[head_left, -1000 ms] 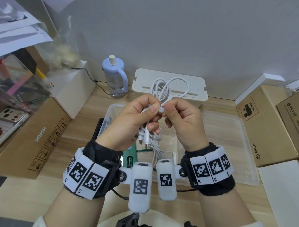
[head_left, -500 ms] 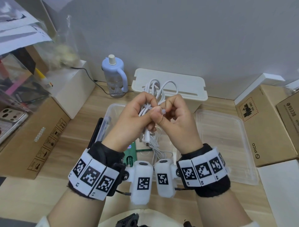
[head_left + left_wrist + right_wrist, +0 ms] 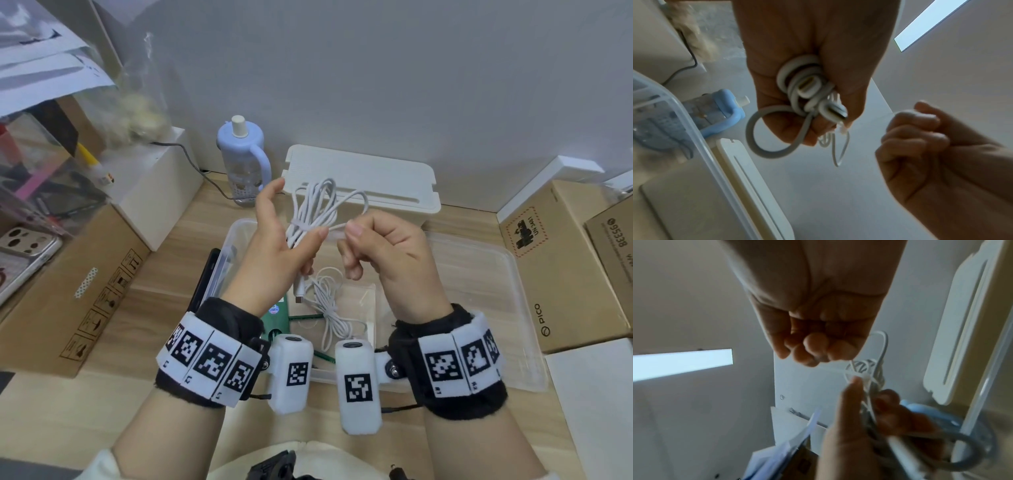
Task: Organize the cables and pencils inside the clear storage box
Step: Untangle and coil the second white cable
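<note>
Left hand [image 3: 274, 253] thumb and lower fingers clamped on coiled white cable [image 3: 313, 212], held above clear storage box [image 3: 479, 274]. Right hand [image 3: 383, 253] fingers curled, pinching tie tail [image 3: 337, 235]. Risks: pull too hard, coil squirts loose; tail slips, loops spring open, drop onto loose cable [image 3: 329, 305] in box.

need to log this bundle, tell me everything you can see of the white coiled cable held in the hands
The white coiled cable is thin, smooth and round, gathered into long loops and cinched midway by a pale translucent plastic tie. The left hand holds the bundle upright above the clear plastic storage box, loops up, two white plugs with metal tips hanging below. The right hand pinches the tie's free tail.
</note>
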Motion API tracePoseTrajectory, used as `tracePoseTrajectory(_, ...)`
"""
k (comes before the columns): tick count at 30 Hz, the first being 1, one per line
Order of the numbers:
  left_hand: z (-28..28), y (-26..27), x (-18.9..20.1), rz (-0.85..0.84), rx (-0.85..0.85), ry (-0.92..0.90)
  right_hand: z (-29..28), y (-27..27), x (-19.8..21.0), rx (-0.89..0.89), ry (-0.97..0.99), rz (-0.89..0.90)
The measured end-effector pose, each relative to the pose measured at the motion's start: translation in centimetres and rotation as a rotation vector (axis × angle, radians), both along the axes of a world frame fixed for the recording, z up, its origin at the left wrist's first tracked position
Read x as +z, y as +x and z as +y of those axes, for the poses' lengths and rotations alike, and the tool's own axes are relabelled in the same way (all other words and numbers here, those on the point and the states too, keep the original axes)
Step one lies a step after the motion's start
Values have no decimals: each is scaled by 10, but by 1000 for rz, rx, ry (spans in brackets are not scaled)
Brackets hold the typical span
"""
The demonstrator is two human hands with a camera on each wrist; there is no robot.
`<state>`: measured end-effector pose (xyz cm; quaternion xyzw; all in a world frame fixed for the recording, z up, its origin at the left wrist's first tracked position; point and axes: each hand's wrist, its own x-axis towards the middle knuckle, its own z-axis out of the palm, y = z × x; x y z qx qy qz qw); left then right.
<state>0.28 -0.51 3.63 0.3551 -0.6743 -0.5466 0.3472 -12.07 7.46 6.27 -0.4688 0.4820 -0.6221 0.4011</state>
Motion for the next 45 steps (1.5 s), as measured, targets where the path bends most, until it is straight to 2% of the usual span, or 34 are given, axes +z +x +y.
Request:
tracePoseTrajectory(5,-4,-2,-4,-85,38,-84,1,1,9,126,-76,-112)
tracePoseTrajectory(11,-7,-5,-5,-53,47,-75,3,7,17,174,-108,-12)
tracePoseTrajectory(14,-8,-5,-7,36,12,89,2,5,18,111,-111,9)
tracePoseTrajectory(18,-15,0,-11,246,-67,383,1,-5,16,-106,-143,111)
tracePoseTrajectory(20,-15,3,-8,325,-132,503,1,-10,14,-136,-104,12)
tracePoseTrajectory(23,-14,5,-5,404,-226,543,-1,-12,12,-100,-47,-78)
tracePoseTrajectory(27,-13,8,-5,447,-208,570,1,-7,12,-31,-25,37)
tracePoseTrajectory(29,-13,9,-4,411,-194,572,0,-6,11,6,-19,129)
tracePoseTrajectory(33,-15,12,-2,328,-311,521,-3,-4,12,40,-20,310)
tracePoseTrajectory(37,-12,14,-1,381,-396,588,-3,-4,11,-42,-48,172)
tracePoseTrajectory(42,-1,13,8,317,-502,519,-2,-9,10,-102,-38,-35)
tracePoseTrajectory(45,3,11,10,276,-482,525,-1,-11,12,-110,-10,-68)
